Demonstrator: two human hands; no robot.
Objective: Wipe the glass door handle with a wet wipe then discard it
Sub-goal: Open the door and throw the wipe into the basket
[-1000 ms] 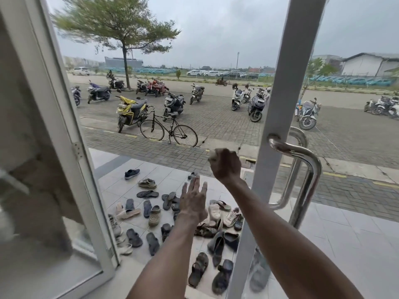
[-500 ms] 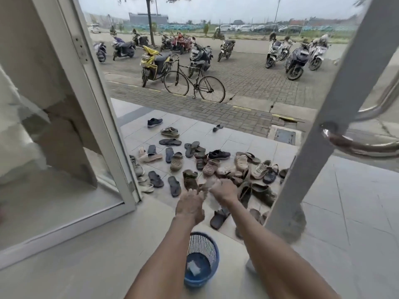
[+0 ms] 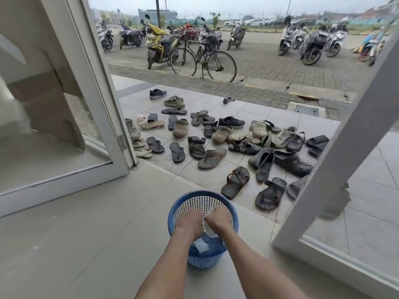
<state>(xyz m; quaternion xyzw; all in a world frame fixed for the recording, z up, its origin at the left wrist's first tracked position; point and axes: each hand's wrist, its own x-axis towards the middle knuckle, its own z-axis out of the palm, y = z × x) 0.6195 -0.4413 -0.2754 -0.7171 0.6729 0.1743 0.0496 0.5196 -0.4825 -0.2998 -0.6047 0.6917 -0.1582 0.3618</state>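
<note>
One blue basket (image 3: pixel 200 200); above it right hand (image 3: pixel 218 219) clutches one wet wipe (image 3: pixel 209 231); left hand (image 3: pixel 190 223): grip unclear.

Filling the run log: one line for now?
step: discard; right hand: grips wipe; left hand: at wipe, grip unclear; wipe: over bin, unreleased; bin: white scrap inside

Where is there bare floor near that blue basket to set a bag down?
The widest free patch is the grey floor left of the basket, up to the left door frame's bottom rail. A narrower strip lies between the basket and the open glass door on the right. Ahead, the porch tiles are crowded with sandals and shoes.
</note>
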